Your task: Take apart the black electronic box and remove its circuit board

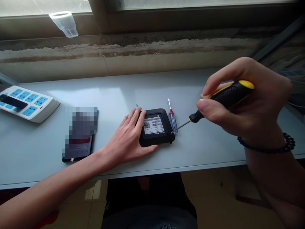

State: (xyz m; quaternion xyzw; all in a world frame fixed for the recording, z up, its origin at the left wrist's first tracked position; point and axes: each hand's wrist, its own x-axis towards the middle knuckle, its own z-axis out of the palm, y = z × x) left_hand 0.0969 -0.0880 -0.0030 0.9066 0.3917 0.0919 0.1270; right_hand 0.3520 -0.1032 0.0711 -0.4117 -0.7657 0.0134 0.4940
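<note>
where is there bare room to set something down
Bare table shows along the wall behind the black box, and left of the phone, in front of the power strip. Crowded around the box: the left hand on it, clear-handled screwdriver beside it, right hand holding a black-and-yellow screwdriver to its corner.

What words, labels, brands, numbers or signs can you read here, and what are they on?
No wording is readable.
White printed label with square code, on the flat black plastic box: too small.
Black-edged rectangular phone: screen pixelated.
Small white mark on black clothing: unreadable.
</note>
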